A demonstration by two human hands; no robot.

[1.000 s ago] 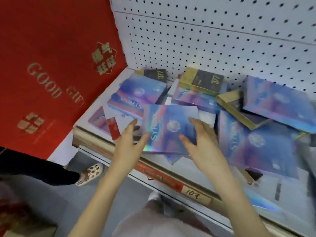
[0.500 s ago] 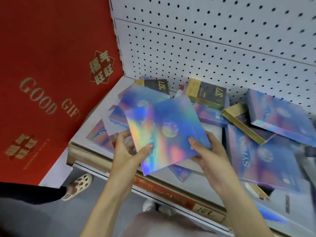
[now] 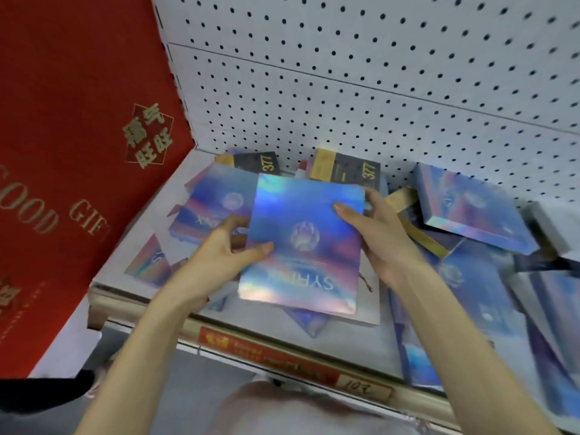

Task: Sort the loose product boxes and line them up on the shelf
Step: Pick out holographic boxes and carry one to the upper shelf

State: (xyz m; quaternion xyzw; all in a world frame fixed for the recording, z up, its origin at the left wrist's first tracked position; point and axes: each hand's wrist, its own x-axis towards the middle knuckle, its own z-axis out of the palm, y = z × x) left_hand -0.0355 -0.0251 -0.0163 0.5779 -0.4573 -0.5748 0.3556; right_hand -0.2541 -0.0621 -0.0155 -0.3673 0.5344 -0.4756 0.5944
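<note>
Sorting step: left hand [image 3: 216, 262] and right hand [image 3: 373, 233] pinch one holographic box [image 3: 301, 246] by its sides above the shelf [image 3: 188, 171]. Next, probably, it needs aligning against the pegboard [image 3: 345, 105].

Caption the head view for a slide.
Left hand and right hand hold a holographic box over a shelf cluttered with loose boxes.

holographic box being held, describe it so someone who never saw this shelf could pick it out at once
Below the white pegboard wall is a shelf littered with shiny blue-purple boxes. At its front middle, one holographic box is held between the left hand and right hand. Unlike its loose neighbours, it is held up, lettering upside down.
</note>
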